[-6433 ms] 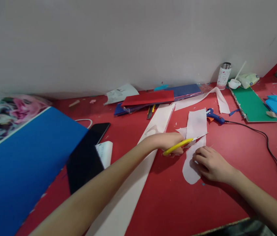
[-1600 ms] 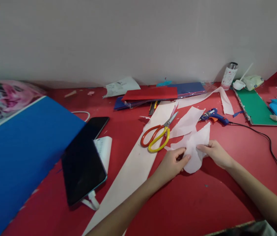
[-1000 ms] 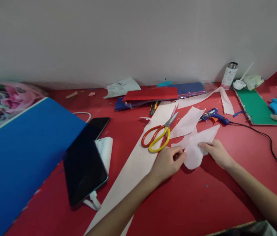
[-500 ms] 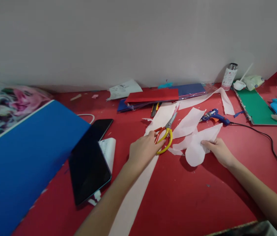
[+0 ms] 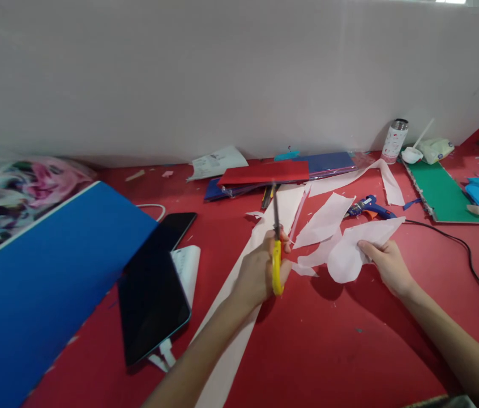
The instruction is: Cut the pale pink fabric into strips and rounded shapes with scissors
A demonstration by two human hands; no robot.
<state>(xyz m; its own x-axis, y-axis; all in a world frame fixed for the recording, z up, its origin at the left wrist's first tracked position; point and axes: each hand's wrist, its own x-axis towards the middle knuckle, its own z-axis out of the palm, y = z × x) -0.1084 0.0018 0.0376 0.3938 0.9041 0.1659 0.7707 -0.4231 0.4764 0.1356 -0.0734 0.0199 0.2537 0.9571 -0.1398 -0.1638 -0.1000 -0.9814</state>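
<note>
My left hand (image 5: 259,269) is closed around the handles of a pair of scissors (image 5: 277,260), one handle yellow and one red. The scissors are turned nearly edge-on, blades pointing away towards the wall. In a pinch between thumb and fingers, my right hand (image 5: 388,263) holds a pale pink paper cutout (image 5: 345,258) with a rounded lobe and a pointed end, raised slightly over the red table. Beneath my left forearm runs a long pale paper strip (image 5: 233,345). Loose paper scraps (image 5: 324,218) lie between and beyond the hands.
A blue glue gun (image 5: 373,208) with a black cord lies behind the cutout. At left are a blue board (image 5: 52,283), a black tablet (image 5: 154,306) and a white power bank (image 5: 186,266). Red and blue sheets (image 5: 265,172), a bottle (image 5: 394,141) and a green board (image 5: 447,192) sit farther back.
My left hand has lifted the scissors off the paper and turned them from lying flat to nearly edge-on. The cutout in my right hand has shifted slightly right.
</note>
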